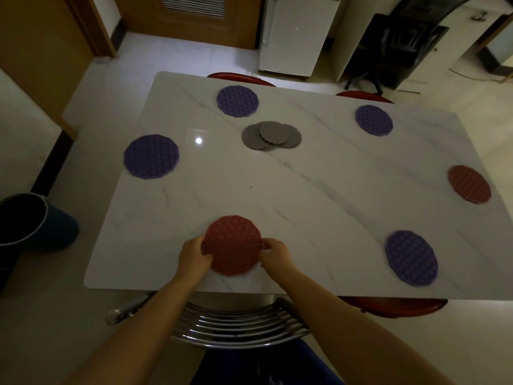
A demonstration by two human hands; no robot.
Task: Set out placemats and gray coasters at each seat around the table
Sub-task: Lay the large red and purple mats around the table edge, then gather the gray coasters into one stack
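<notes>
Looks like the mat step: left hand (194, 255) and right hand (274, 252) pinch the red placemat (233, 245) by opposite edges, so it sits right between the fingers. Next I'd guess a long reach for the gray coasters (270, 135), piled well beyond the fingertips.

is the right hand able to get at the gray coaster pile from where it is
Likely yes, once it lets go: the right hand grips the red placemat edge. Bare tabletop lies between it and the gray coasters, though a lean may be needed.
</notes>
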